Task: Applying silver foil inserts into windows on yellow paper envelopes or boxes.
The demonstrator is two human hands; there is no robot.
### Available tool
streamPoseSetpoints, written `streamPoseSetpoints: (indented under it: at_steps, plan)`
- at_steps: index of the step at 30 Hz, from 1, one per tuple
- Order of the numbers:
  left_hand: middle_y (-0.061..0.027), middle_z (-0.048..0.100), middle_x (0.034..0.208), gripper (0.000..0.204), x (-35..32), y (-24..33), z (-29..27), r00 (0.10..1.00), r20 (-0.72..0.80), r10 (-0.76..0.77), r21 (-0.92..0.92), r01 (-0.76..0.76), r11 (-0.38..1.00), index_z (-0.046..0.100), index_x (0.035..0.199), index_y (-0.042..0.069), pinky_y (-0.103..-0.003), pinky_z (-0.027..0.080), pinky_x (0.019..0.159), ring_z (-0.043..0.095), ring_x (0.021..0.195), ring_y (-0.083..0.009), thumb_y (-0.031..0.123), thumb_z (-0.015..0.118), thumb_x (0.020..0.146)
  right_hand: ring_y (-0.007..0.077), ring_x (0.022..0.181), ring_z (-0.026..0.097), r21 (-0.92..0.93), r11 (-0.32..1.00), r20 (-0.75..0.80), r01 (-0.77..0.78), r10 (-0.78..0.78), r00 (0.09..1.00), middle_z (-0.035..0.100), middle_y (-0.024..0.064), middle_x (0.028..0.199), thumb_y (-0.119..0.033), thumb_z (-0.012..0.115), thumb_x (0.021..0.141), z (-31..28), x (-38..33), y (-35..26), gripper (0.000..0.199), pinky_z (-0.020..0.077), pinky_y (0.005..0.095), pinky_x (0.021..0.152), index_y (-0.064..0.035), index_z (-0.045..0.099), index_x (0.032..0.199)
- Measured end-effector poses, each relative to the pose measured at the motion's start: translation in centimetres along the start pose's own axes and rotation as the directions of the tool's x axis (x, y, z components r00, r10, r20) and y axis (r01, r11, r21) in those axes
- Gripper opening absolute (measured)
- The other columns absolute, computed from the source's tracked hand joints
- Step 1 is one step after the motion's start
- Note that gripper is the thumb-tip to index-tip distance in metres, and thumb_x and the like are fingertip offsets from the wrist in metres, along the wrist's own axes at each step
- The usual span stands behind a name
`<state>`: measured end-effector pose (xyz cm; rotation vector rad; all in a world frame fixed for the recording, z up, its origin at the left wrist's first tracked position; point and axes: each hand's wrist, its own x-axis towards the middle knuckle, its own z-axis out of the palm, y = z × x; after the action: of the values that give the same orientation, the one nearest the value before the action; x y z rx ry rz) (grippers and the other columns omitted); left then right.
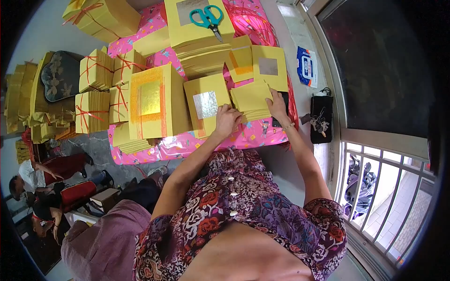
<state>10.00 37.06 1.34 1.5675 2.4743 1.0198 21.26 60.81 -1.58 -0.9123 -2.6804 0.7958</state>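
Observation:
A small stack of plain yellow paper (253,97) lies near the front edge of a table, between my two hands. My left hand (227,122) is closed at its lower left corner, the fingers curled and the thumb against the sheets. At the right edge, my right hand (277,107) grips the same stack. Just left of it sits a pile of yellow paper with a silver square (206,104), close to my left fingers. Behind my right hand rests another silver-square stack (268,67). A dark object beneath my right hand is mostly hidden.
Teal-handled scissors (206,18) lie on a tall paper stack. A gold-square stack (149,99) and red-tied bundles (96,70) stand to the left on the pink tablecloth (173,149). Keys (321,124) on a black pouch and a wipes pack (307,66) are at right. People sit at far left.

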Motion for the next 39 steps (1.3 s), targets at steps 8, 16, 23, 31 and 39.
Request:
streamPoseSetpoints:
  at_steps: [8,16,23,31,39]
  plan:
    - [-0.0132,0.062,0.110,0.039,0.9,0.6,-3.0,0.996,-0.003,-0.090,-0.070,0.089,0.994,0.066,0.110,0.010,-0.041,0.039,0.090,0.054,0.102,-0.0282,0.033,0.074,0.079,0.0425,0.102,0.055,0.039,0.999,-0.002,-0.030,0.031,1.000,0.056,0.0254,0.108,-0.015,0.068,0.085,0.2,0.3,-0.9,0.045,0.0451,0.0477,0.088,-0.0057,0.052,0.126]
    - [-0.0090,0.064,0.111,0.036,1.7,-0.2,-0.1,0.980,0.186,-0.067,-0.046,0.077,0.996,0.066,0.115,0.014,-0.042,0.043,0.090,0.059,0.103,-0.0285,0.028,0.071,0.082,0.0405,0.100,0.056,0.072,0.997,-0.141,0.028,-0.018,0.990,0.056,0.0217,0.105,-0.015,0.066,0.085,-0.6,-0.7,-2.2,0.042,0.0451,0.0475,0.085,-0.0057,0.053,0.123]
    - [-0.0072,0.064,0.109,0.034,1.3,0.3,0.0,0.987,0.146,-0.065,-0.008,0.067,0.998,0.066,0.113,0.015,-0.041,0.043,0.089,0.060,0.099,-0.0278,0.022,0.071,0.080,0.0372,0.097,0.057,-0.262,0.965,-0.066,-0.004,-0.013,0.998,0.055,0.0185,0.103,-0.026,0.063,0.088,-2.5,-2.5,-4.2,0.038,0.0440,0.0495,0.081,-0.0062,0.053,0.119]
    - [-0.0072,0.062,0.109,0.037,1.0,0.0,0.1,0.990,0.139,0.006,0.043,-0.012,0.999,0.065,0.112,0.013,-0.042,0.043,0.091,0.053,0.108,-0.0285,0.018,0.072,0.076,0.0344,0.107,0.056,-0.339,0.939,-0.012,0.050,-0.057,0.998,0.058,0.0173,0.113,-0.031,0.063,0.088,-2.1,2.0,-4.8,0.044,0.0431,0.0488,0.087,-0.0067,0.054,0.123]
    - [-0.0111,0.058,0.114,0.041,2.5,0.6,0.5,0.994,0.094,0.061,-0.048,-0.056,0.997,0.061,0.113,0.008,-0.044,0.042,0.095,0.052,0.110,-0.0310,0.013,0.072,0.074,0.0334,0.112,0.057,-0.232,0.931,0.519,0.282,-0.126,0.845,0.061,0.0127,0.117,-0.040,0.054,0.093,1.5,7.5,-6.1,0.038,0.0404,0.0522,0.096,-0.0154,0.061,0.122]
